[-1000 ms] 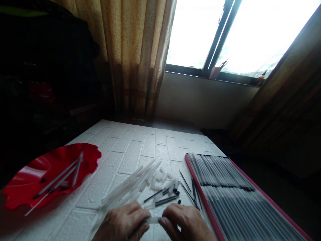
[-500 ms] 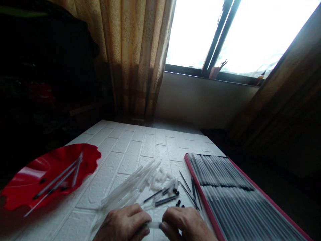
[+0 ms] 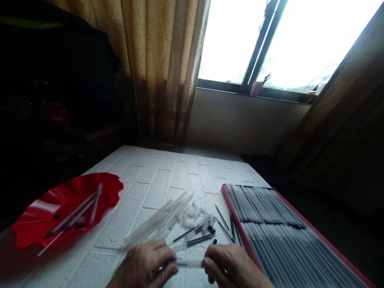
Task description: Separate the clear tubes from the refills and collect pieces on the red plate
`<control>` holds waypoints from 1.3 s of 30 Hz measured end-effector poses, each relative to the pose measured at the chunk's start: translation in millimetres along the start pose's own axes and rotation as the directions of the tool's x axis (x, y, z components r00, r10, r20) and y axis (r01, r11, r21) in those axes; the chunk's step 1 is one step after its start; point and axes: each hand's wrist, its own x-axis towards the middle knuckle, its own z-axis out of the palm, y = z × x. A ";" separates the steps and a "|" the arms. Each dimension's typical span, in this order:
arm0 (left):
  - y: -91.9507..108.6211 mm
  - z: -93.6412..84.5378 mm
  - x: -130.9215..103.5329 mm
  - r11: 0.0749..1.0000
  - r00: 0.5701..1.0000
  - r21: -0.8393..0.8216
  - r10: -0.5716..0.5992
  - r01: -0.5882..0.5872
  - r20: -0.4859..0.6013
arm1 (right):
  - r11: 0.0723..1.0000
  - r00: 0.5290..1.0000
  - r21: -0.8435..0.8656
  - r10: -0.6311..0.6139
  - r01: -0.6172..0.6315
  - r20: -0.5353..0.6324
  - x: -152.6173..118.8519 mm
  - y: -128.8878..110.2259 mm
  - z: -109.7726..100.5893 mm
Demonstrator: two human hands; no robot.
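Low in the view, my left hand (image 3: pixel 148 262) and my right hand (image 3: pixel 231 262) face each other, each pinching one end of a clear pen (image 3: pixel 189 264). It lies level between them, and a thin dark strip shows inside its left part. Fingers cover both its ends. Just beyond my hands lie a heap of clear pen barrels (image 3: pixel 159 222), clear caps (image 3: pixel 193 212), small black plugs (image 3: pixel 211 229) and dark pen pieces (image 3: pixel 199 240). Thin dark refills (image 3: pixel 224 230) lie nearer to the right hand.
On the right, a red-edged box (image 3: pixel 249 244) holds rows of grey-looking pens (image 3: pixel 270 204). A red wavy-rimmed dish (image 3: pixel 105 180) at left has several pens and small dark bits in it. Both stand on a white brick-patterned table (image 3: pixel 160 176). A curtain and window are behind.
My hands have drawn slightly apart, the right one moving to the right, so more of the clear pen shows between them. The view has shifted a little.
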 end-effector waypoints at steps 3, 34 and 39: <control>-5.4 4.6 -1.9 0.999 1.000 -0.021 -0.025 0.025 -0.007 | 0.999 0.997 0.036 0.026 -0.029 0.072 -1.7 -5.7 -6.7; -3.1 -19.7 6.1 0.913 0.980 0.358 -0.195 0.194 -0.033 | 0.989 0.992 -0.097 0.118 -0.113 0.052 -19.4 -4.0 -18.5; 9.4 -28.8 15.6 0.869 0.908 0.394 -0.387 0.300 0.161 | 0.982 0.973 0.024 0.181 -0.187 0.143 -20.3 2.8 -23.4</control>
